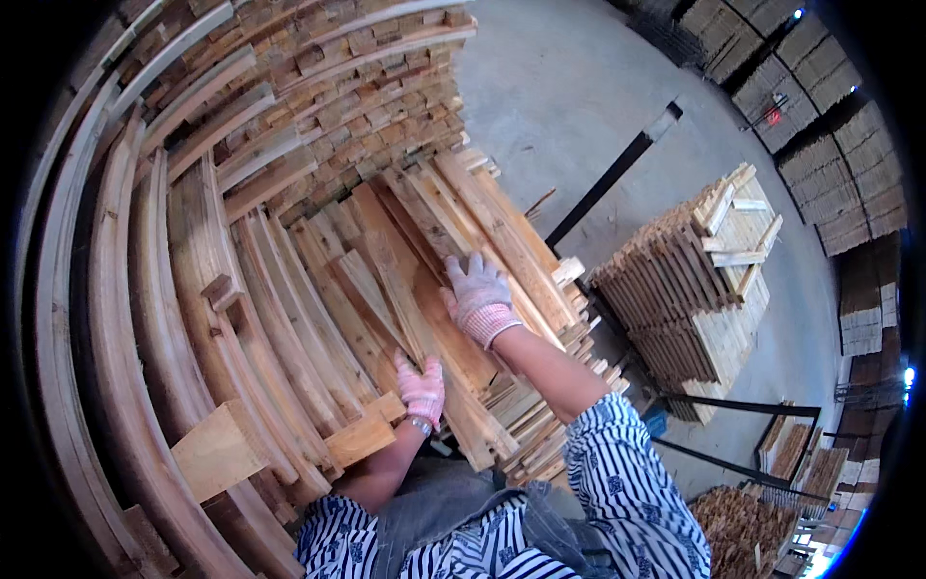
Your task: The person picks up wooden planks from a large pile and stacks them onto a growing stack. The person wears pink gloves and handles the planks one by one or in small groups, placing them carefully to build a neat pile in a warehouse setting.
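Note:
My left hand (422,391), in a pinkish work glove, is closed around the near end of a narrow wooden strip (365,289). The strip lies slanted over other boards, its far end pointing away from me. To the right and farther off, my right hand (478,297) wears a pale, dusty glove. Its fingers are spread flat on the boards, beside a wide reddish board (453,338). Long boards (506,241) run away from me under and beside both hands. The left palm's inner side is hidden.
Thick timbers (111,289) are piled at my left, with a short block (378,429) lying across near my left wrist. Behind rises a wall of stacked lumber (386,87). At the right stand a pallet stack (675,289) and a black metal bar (617,174) above the grey floor (559,77).

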{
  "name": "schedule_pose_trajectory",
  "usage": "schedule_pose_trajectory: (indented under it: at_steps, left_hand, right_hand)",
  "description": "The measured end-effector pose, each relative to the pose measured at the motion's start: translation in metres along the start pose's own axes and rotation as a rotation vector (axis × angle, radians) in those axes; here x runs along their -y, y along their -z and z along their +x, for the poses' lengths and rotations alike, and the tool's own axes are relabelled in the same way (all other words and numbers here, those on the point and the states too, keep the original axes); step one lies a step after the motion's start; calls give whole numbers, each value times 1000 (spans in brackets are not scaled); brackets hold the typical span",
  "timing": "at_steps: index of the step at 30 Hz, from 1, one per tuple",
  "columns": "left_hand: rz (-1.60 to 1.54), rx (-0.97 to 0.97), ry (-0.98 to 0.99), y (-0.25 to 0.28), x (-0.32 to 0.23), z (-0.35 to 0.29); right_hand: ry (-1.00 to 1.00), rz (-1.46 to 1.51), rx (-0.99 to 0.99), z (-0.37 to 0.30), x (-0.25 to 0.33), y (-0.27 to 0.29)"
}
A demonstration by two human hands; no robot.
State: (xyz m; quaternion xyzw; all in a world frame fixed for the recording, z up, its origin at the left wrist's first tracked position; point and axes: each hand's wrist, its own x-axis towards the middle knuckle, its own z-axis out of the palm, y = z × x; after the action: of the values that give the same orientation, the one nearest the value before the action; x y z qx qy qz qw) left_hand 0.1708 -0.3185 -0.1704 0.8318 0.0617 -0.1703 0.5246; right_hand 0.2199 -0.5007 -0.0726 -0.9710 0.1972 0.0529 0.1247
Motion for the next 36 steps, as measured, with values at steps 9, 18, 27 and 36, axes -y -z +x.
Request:
schedule_pose_trajectory:
  at_steps: [9,18,27,36]
  left_hand:
    - [-38,-1,-38,3,5,-1]
    - [124,-16,-24,5,6,2]
    - [-177,-18,-62,-4,20,12]
    - [-297,30,-62,6,-5,0]
  right_hand:
    - [-313,28,46,-3,-3,-9]
    - [-414,181,111,-5,15,1]
    - [-176,730,180,10,-29,40]
    - [-211,280,160,0,39,-6]
